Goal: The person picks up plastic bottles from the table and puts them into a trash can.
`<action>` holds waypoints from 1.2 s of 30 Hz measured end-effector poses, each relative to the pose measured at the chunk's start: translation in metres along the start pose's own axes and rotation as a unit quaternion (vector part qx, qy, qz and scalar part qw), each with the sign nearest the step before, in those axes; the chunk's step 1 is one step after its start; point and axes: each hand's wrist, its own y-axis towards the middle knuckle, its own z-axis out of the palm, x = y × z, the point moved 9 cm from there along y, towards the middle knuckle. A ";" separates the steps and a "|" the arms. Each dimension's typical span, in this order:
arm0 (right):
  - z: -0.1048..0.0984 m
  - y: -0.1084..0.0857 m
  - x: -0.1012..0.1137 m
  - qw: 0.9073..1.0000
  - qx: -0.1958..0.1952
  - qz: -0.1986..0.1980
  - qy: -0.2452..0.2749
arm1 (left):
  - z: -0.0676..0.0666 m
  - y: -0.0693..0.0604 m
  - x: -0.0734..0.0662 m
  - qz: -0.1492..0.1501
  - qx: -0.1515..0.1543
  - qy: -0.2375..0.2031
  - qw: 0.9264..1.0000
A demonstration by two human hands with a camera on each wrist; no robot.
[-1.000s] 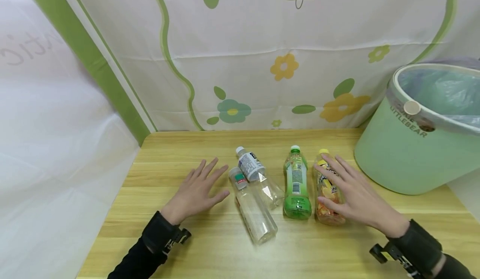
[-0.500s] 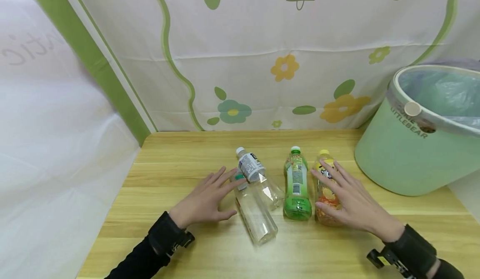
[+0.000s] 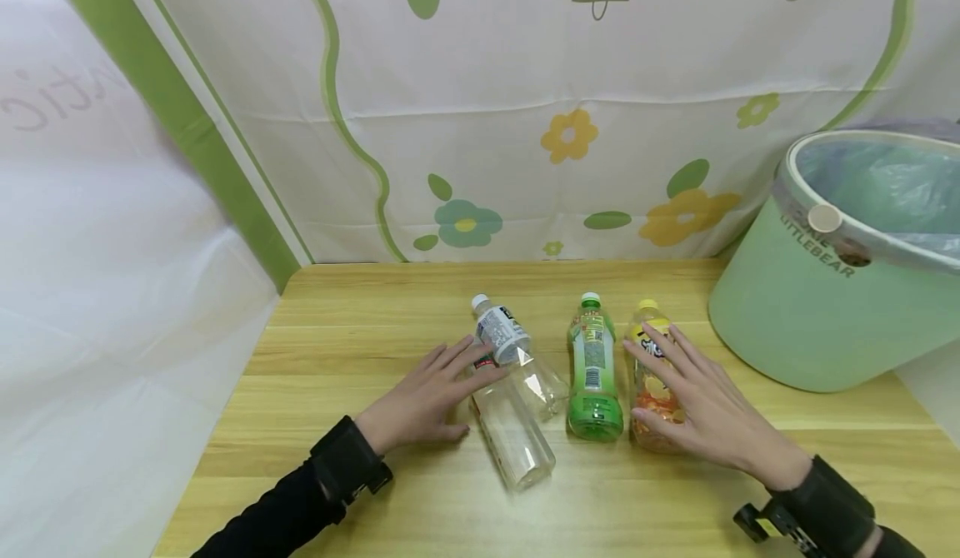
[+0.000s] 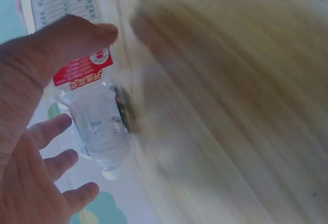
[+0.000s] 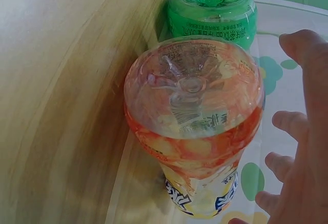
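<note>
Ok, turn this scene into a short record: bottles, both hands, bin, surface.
bottles: near clear bottle, far clear bottle, green bottle, yellow-capped bottle
bottle pose: all four lying on their sides
left hand: fingers spread over the far end of the near clear bottle, gripping nothing
right hand: fingers spread over the yellow-capped bottle, gripping nothing
bin: pale green, plastic-lined, right of the bottles
surface: wood-patterned table
backdrop: flowered cloth
unclear: whether either hand touches a bottle
</note>
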 end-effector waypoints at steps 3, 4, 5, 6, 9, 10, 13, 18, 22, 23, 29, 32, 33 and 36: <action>0.000 -0.002 -0.001 1.000 -0.001 0.006 0.001 | 0.003 0.001 0.000 0.004 0.000 0.007 1.000; 0.000 -0.002 -0.001 1.000 -0.001 0.007 0.002 | 0.003 0.001 0.000 0.006 -0.001 0.006 1.000; 0.000 -0.003 -0.001 1.000 -0.001 0.009 0.002 | 0.004 0.001 -0.001 0.008 -0.003 0.007 1.000; 0.000 -0.003 -0.002 1.000 0.000 0.010 0.004 | 0.004 0.002 -0.001 0.009 -0.004 0.009 1.000; 0.000 -0.005 -0.002 1.000 0.003 0.014 0.005 | 0.005 0.004 -0.002 0.013 -0.013 0.014 1.000; 0.001 -0.005 -0.002 1.000 0.003 0.014 0.006 | 0.005 0.004 -0.002 0.014 -0.015 0.017 1.000; 0.001 -0.006 -0.002 1.000 0.002 0.013 0.008 | 0.003 0.006 -0.003 0.017 -0.023 0.026 0.999; 0.002 -0.007 -0.001 1.000 0.000 0.007 0.014 | 0.001 0.008 -0.006 0.023 -0.032 0.037 0.999; 0.003 -0.008 0.001 1.000 0.001 0.000 0.014 | 0.001 0.009 -0.006 0.025 -0.029 0.045 0.998; 0.003 -0.008 0.001 1.000 0.002 -0.001 0.014 | 0.001 0.010 -0.006 0.025 -0.028 0.047 0.998; 0.004 -0.010 0.000 1.000 0.001 0.001 0.014 | 0.000 0.012 -0.009 0.022 -0.022 0.051 0.998; 0.005 -0.011 0.000 1.000 0.002 0.002 0.015 | 0.000 0.013 -0.011 0.022 -0.013 0.061 0.998; 0.005 -0.011 -0.001 1.000 0.003 0.003 0.017 | 0.001 0.014 -0.012 0.022 -0.008 0.064 0.998; 0.007 -0.012 -0.002 1.000 0.004 0.007 0.018 | 0.002 0.015 -0.013 0.023 0.007 0.072 0.997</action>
